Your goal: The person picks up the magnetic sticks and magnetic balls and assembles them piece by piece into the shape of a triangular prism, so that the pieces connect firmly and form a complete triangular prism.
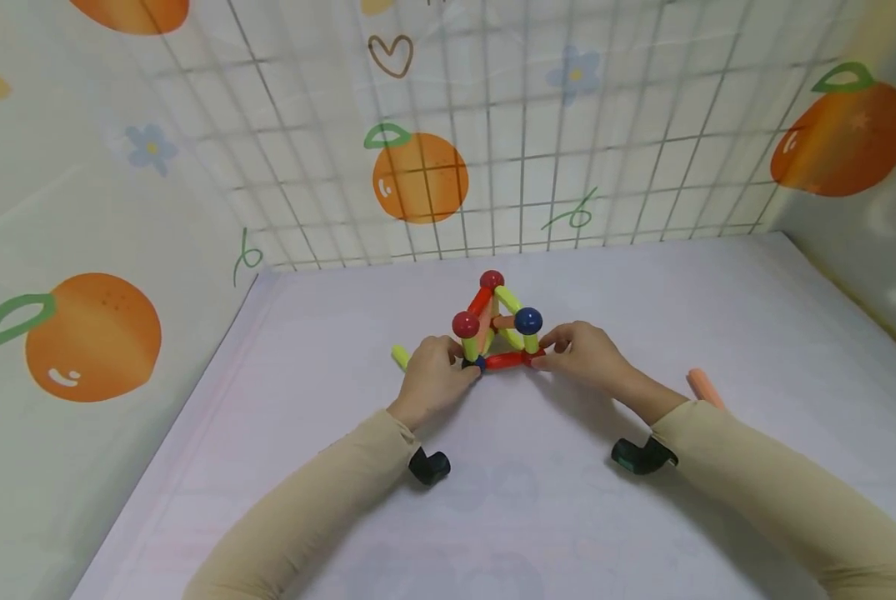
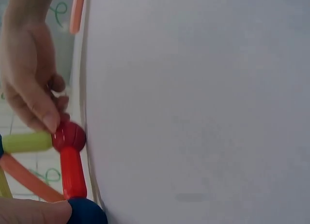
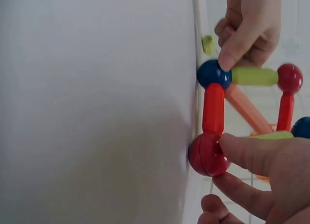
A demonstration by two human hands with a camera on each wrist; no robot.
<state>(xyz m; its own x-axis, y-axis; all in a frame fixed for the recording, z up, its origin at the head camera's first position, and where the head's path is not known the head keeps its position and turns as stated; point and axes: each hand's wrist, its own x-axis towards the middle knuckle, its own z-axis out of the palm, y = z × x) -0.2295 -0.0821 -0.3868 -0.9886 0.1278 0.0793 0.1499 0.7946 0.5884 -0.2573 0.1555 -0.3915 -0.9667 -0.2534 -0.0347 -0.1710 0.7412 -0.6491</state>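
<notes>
A frame of magnetic sticks and balls stands on the table in front of both hands. My left hand pinches the blue ball at its near left lower corner, thumb on the near side. My right hand holds the red ball at the near right lower corner between thumb and fingers. A red stick joins these two balls. Above them sit a red ball and a blue ball on yellow-green uprights, with another red ball at the top back. An orange stick slants through the frame.
A loose yellow-green stick lies left of the frame, partly behind the left hand. Another loose stick, orange, lies beside the right forearm. Behind the table rises a wire grid with fruit-patterned cloth.
</notes>
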